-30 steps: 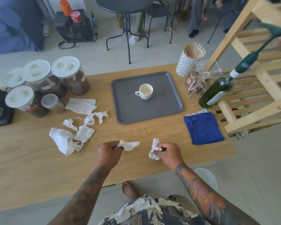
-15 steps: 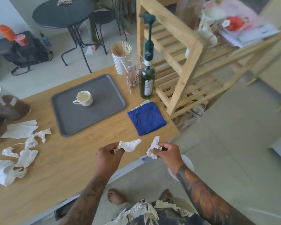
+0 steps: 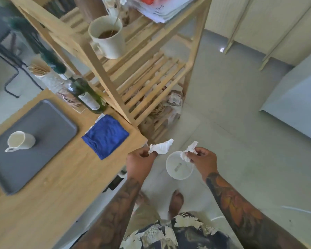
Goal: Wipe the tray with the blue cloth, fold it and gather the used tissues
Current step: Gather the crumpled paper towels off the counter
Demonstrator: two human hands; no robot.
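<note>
Head view: the wooden table (image 3: 48, 198) fills nine o'clock, with one grey tray (image 3: 48, 133) on it and one folded blue cloth (image 3: 105, 136) at the tray's three o'clock. One white bin (image 3: 179, 169) stands on the floor at centre. The left hand (image 3: 141, 162) pinches one crumpled tissue (image 3: 161, 147) at the bin's ten o'clock, beside its rim rather than over it; the right hand (image 3: 203, 159) pinches a second tissue (image 3: 188, 151) above the bin's upper rim. Released from there, the left tissue would likely miss and land on the floor. One white cup (image 3: 22, 141) sits on the tray.
</note>
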